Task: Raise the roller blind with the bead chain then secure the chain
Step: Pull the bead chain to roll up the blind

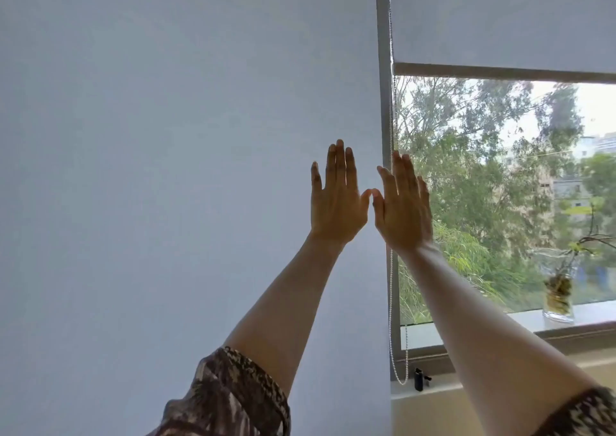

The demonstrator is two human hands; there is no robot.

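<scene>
While both hands, left hand (336,202) and right hand (403,209), hover spread flat and empty, the bead chain (390,285) awaits a firm, straight-down grip.

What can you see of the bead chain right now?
The bead chain is a thin white loop of small beads, probably plastic, hanging along the window frame's left edge. It runs from the top of the view, passes behind the open right hand, and ends in a loose loop near the sill. Neither hand grips it.

The window sill (593,315) carries a glass vase (559,299) of plant cuttings.
</scene>
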